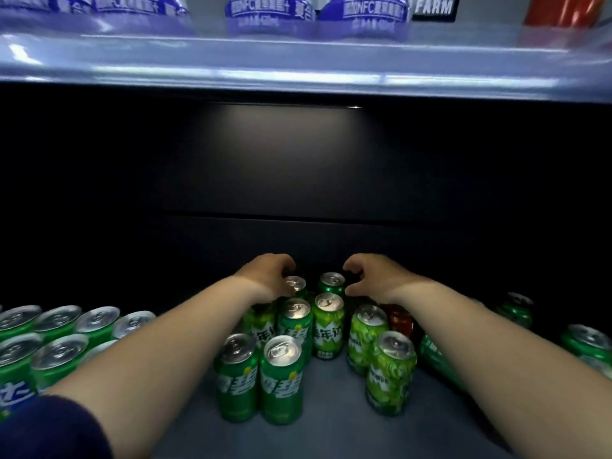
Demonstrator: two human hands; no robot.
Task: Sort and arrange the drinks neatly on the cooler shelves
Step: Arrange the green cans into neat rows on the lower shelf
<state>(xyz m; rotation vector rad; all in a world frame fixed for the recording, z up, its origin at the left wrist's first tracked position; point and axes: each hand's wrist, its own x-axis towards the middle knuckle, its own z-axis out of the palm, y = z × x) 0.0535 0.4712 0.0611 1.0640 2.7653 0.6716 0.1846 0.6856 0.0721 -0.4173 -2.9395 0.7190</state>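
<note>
Several green soda cans stand in loose rows in the middle of the dark cooler shelf [334, 402]. My left hand [270, 271] reaches to the back and curls over the top of a rear green can [294, 283]. My right hand [372, 274] hovers with curled, spread fingers just right of another rear green can [332, 282], and I cannot tell whether it touches it. Two dark green cans [261, 379] stand at the front. Lighter green cans [390, 372] stand to their right. A red can [400, 318] sits partly hidden behind my right forearm.
More green cans are packed at the left [59, 336], and a few stand at the far right [586, 341]. The shelf above [298, 61] carries purple-labelled bottles [361, 18] and a red container [563, 11]. The cooler's back wall is dark.
</note>
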